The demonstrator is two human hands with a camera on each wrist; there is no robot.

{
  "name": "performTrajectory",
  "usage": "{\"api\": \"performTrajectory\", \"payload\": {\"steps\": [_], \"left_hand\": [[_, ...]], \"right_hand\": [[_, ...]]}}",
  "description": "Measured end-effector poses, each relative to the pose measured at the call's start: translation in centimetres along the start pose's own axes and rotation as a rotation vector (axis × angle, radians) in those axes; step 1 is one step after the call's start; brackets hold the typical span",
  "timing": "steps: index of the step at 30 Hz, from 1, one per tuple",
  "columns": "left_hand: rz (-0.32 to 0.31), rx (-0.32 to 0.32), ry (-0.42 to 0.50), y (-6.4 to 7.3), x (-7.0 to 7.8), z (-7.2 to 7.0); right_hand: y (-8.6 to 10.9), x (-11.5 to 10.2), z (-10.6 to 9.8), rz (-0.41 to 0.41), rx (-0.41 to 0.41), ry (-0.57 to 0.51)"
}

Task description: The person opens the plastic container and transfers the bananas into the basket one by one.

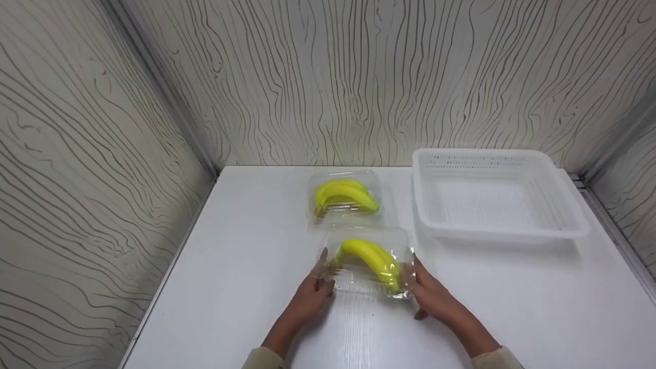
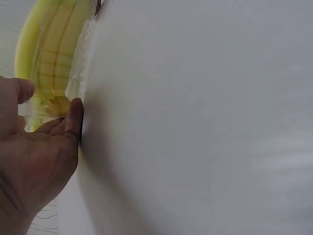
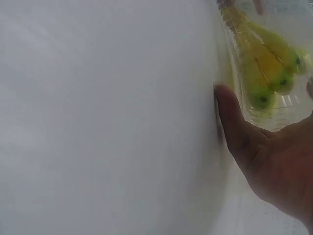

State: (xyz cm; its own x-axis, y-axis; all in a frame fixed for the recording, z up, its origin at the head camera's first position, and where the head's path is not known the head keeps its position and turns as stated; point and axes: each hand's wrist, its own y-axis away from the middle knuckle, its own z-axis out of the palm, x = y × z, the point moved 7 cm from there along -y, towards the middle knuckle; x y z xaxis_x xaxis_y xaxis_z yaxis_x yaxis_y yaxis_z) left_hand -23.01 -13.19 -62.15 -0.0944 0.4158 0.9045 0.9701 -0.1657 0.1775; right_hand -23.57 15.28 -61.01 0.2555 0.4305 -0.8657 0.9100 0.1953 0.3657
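A clear plastic box [image 1: 359,284] holding a bunch of yellow bananas [image 1: 371,258] lies on the white table [image 1: 241,266] right in front of me. My left hand [image 1: 319,285] touches the box's left side with straight fingers, and my right hand [image 1: 423,289] touches its right side the same way. In the left wrist view the left hand [image 2: 46,147] lies against the box with bananas [image 2: 49,54] behind the plastic. The right wrist view shows the right hand [image 3: 259,147] beside the box, banana tips [image 3: 266,78] visible through it.
A second clear box with bananas [image 1: 344,197] sits just behind the near one. A white perforated plastic basket [image 1: 576,228] stands at the back right, with nothing in it. Patterned walls enclose the table on the left, back and right.
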Motion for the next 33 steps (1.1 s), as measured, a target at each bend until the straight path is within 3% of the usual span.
{"api": "performTrajectory", "payload": {"steps": [6, 10, 14, 19, 33], "left_hand": [[-0.024, -0.001, -0.021, 0.5, -0.2, 0.1], [0.020, 0.001, -0.026, 0.4, 0.0, 0.1], [0.049, -0.008, 0.002, 0.1, 0.0, 0.0], [0.042, -0.001, 0.038, -0.2, -0.2, -0.1], [0.029, 0.016, 0.100, -0.9, 0.1, -0.6]], "right_hand": [[0.2, 0.6, 0.4, -0.013, -0.007, 0.001], [0.2, 0.7, 0.3, -0.006, 0.009, 0.002], [0.3, 0.9, 0.1, 0.003, 0.046, 0.007], [0.4, 1.0, -0.1, -0.009, 0.090, 0.008], [-0.2, 0.0, -0.5, -0.072, 0.086, -0.019]]}}
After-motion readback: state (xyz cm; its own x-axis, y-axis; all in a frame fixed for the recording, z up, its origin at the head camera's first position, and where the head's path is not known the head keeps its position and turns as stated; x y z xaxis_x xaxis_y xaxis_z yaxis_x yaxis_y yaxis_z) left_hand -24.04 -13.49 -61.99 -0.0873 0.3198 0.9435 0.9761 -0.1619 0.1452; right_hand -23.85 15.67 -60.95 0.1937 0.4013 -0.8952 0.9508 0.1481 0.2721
